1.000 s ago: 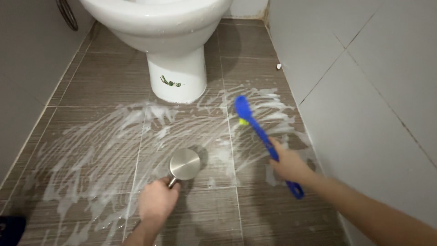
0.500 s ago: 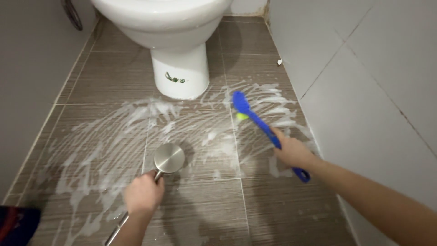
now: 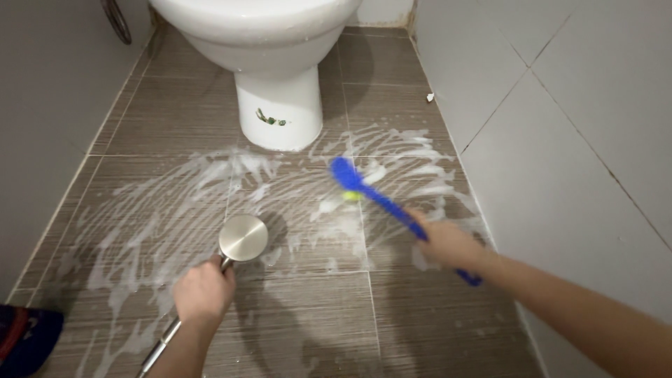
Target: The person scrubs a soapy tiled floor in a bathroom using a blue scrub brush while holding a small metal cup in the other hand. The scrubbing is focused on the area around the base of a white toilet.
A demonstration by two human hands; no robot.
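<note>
My right hand [image 3: 448,243] grips the handle of a blue scrub brush [image 3: 378,197]. Its head rests on the soapy brown floor tiles [image 3: 175,119], just right of the white toilet's base [image 3: 280,115]. My left hand [image 3: 204,290] holds a round silver shower head [image 3: 243,238] by its handle, face down over the wet tiles. A metal hose [image 3: 159,344] trails back from that hand. White foam streaks [image 3: 182,203] spread across the floor in front of the toilet.
A grey wall runs along the left and a white tiled wall [image 3: 560,140] along the right, leaving a narrow floor strip. A dark blue and red object [image 3: 28,336] sits at the bottom left corner. A small white scrap [image 3: 430,97] lies by the right wall.
The brush head has slid left and nearer the toilet base. My left hand and the shower head have shifted slightly left, and the view has moved a little closer to the toilet.
</note>
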